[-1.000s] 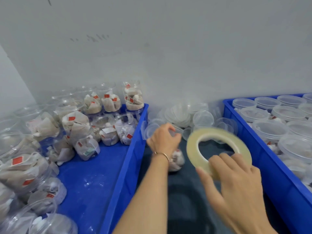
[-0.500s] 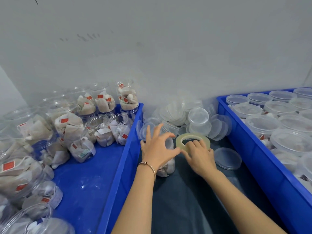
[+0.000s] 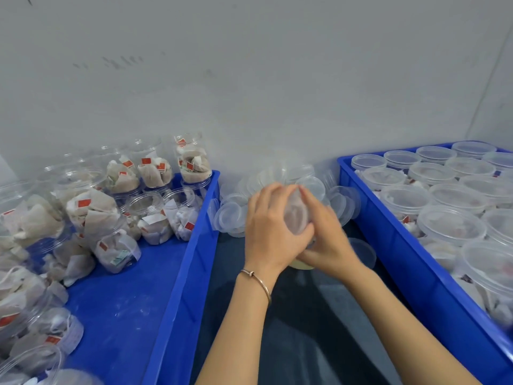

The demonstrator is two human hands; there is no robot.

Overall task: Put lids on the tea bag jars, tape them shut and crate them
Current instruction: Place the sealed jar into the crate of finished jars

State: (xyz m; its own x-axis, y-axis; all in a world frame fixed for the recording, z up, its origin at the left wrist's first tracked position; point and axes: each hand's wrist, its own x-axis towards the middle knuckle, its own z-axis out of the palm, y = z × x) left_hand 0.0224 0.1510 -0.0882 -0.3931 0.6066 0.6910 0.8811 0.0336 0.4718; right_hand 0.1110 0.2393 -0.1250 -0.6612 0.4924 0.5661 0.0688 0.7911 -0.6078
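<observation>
A clear jar of tea bags [image 3: 297, 218] is held between both hands above the dark surface between the two crates. My left hand [image 3: 270, 232] grips its left side and my right hand [image 3: 327, 240] grips its right side; fingers of both curl over the top. A yellowish sliver of the tape roll [image 3: 301, 264] shows just under the hands. Loose clear lids [image 3: 236, 215] are piled behind, against the wall. One lid [image 3: 363, 251] lies flat to the right of the hands.
The left blue crate [image 3: 177, 287] holds several open jars of tea bags [image 3: 113, 245]. The right blue crate [image 3: 410, 268] holds several lidded jars [image 3: 449, 226]. A grey wall stands close behind.
My right hand set the tape roll down and moved onto the jar. Both hands now hold the jar, raised a little off the surface.
</observation>
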